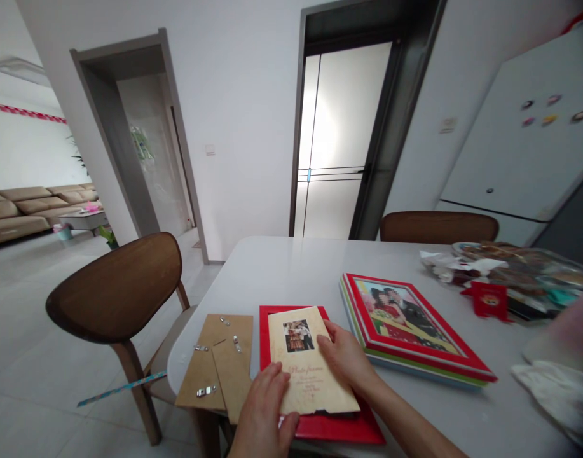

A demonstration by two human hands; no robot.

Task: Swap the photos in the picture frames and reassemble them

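Note:
A cream paper insert (303, 381) with a small photo and red print lies tilted over a red picture frame (339, 429), hiding most of it. My right hand (343, 356) grips the insert's right edge, its thumb on top. At the lower left edge, my left hand (265, 410) holds the insert between fingers and thumb. Brown backing boards (234, 375) with several metal clips lie at the table's left corner. To the right sits a stack of frames, the top red frame (458, 356) holding a picture of two people.
The white table (281, 273) has wooden chairs at its left (124, 286) and far side (438, 227). Plastic bags (524, 273), a red card (490, 301) and a white cloth (553, 394) lie on the right. A white fridge (515, 152) stands behind.

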